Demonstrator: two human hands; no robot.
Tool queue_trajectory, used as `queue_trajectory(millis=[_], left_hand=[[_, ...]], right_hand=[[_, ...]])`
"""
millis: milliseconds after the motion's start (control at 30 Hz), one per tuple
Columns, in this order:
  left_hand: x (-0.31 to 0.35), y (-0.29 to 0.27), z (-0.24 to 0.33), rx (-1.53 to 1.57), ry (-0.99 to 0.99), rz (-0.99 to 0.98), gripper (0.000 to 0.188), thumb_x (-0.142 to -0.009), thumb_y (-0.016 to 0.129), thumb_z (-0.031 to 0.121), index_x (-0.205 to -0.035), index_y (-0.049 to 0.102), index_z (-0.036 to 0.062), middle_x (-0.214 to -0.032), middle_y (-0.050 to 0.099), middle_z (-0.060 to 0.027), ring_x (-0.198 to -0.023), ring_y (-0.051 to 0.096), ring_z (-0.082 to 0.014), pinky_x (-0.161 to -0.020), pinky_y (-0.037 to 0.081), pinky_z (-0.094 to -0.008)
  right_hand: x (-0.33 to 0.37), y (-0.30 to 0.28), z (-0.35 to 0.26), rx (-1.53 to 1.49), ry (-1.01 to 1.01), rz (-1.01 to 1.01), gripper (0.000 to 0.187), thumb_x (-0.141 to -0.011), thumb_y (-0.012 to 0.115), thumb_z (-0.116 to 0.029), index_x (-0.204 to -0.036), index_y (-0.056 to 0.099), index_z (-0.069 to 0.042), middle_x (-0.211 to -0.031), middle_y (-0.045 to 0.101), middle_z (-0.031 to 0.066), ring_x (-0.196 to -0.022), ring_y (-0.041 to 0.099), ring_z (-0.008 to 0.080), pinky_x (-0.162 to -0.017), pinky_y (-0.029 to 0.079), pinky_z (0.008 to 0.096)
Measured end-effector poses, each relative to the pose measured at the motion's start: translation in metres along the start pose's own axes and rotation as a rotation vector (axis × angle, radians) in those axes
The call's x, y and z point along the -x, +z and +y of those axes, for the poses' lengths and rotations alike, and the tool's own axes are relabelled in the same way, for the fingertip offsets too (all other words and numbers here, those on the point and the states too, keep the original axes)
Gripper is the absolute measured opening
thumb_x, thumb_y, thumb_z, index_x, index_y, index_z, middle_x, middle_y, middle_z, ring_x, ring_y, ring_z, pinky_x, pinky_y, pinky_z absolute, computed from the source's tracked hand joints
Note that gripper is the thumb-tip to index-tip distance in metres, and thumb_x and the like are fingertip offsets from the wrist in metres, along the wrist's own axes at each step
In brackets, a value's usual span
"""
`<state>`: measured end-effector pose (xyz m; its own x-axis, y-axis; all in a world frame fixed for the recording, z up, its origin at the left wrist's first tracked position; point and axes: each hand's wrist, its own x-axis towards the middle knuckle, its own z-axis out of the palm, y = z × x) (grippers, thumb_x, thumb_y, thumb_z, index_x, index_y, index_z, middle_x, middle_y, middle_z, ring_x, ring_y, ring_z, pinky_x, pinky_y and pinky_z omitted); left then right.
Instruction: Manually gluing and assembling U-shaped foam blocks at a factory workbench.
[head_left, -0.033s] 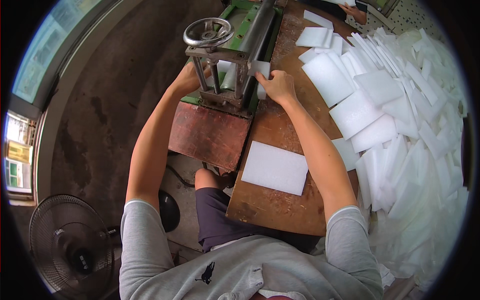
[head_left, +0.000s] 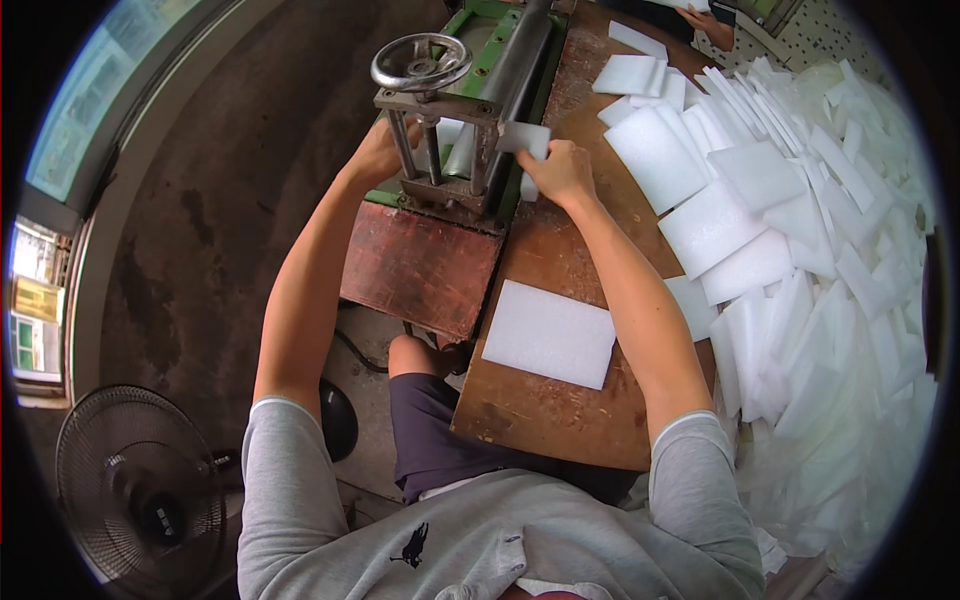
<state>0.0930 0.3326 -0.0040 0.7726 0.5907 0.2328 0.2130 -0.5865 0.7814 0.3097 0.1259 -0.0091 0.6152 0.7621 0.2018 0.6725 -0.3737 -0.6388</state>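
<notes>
A green roller machine (head_left: pixel 500 90) with a grey handwheel (head_left: pixel 420 62) stands at the far end of a brown wooden table (head_left: pixel 540 420). My right hand (head_left: pixel 560 170) grips a white foam piece (head_left: pixel 525 138) at the roller's right side. On the machine's left side, my left hand (head_left: pixel 380 150) reaches in by the frame posts, which hide its fingers. More white foam shows between the posts (head_left: pixel 452 132). A flat white foam sheet (head_left: pixel 548 333) lies on the table by my right forearm.
A large pile of white foam sheets (head_left: pixel 800 250) fills the right side. A rusty red plate (head_left: pixel 420 265) juts out below the machine. A floor fan (head_left: pixel 140 490) stands at the lower left. Another person's hand (head_left: pixel 705 22) is at the top right.
</notes>
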Motion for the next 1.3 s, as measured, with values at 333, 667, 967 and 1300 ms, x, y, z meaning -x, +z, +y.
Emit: queue_trajectory(millis=[333,667,967,1300], left_hand=[[0.121,-0.002,0.116,0.352,-0.075,0.611,0.028,-0.102,0.058,0.022,-0.113,0.068,-0.0022,-0.081,0.059,0.0020,-0.063,0.049,-0.0044,-0.055,0.040,-0.0217],[0.187,0.092,0.188,-0.034,0.017,0.133,0.033,-0.091,0.070,0.026,-0.102,0.066,-0.0056,-0.085,0.063,-0.0194,-0.073,0.062,-0.0335,-0.068,0.051,-0.0401],[0.190,0.108,0.162,-0.145,0.052,0.060,0.027,-0.088,0.069,0.019,-0.090,0.059,-0.0057,-0.078,0.057,-0.0203,-0.067,0.055,-0.0354,-0.065,0.046,-0.0421],[0.189,0.112,0.153,-0.149,0.065,0.072,0.026,-0.088,0.067,0.018,-0.087,0.058,-0.0066,-0.077,0.056,-0.0217,-0.069,0.056,-0.0385,-0.066,0.046,-0.0435]], right_hand=[[0.103,-0.124,0.025,0.190,0.095,0.171,0.033,-0.078,0.069,-0.026,-0.072,0.066,0.006,-0.074,0.067,0.0270,-0.072,0.067,0.0437,-0.069,0.054,0.0476],[0.247,-0.139,-0.006,-0.037,0.097,0.119,0.028,-0.081,0.075,-0.017,-0.072,0.059,0.004,-0.056,0.056,0.0153,-0.047,0.052,0.0253,-0.052,0.044,0.0386],[0.252,-0.123,0.005,0.012,0.065,0.081,0.028,-0.082,0.073,-0.017,-0.071,0.061,0.006,-0.062,0.061,0.0154,-0.052,0.059,0.0264,-0.055,0.047,0.0382],[0.252,-0.117,0.008,0.021,0.047,0.087,0.028,-0.082,0.073,-0.017,-0.071,0.061,0.006,-0.061,0.061,0.0158,-0.053,0.060,0.0287,-0.056,0.048,0.0393]])
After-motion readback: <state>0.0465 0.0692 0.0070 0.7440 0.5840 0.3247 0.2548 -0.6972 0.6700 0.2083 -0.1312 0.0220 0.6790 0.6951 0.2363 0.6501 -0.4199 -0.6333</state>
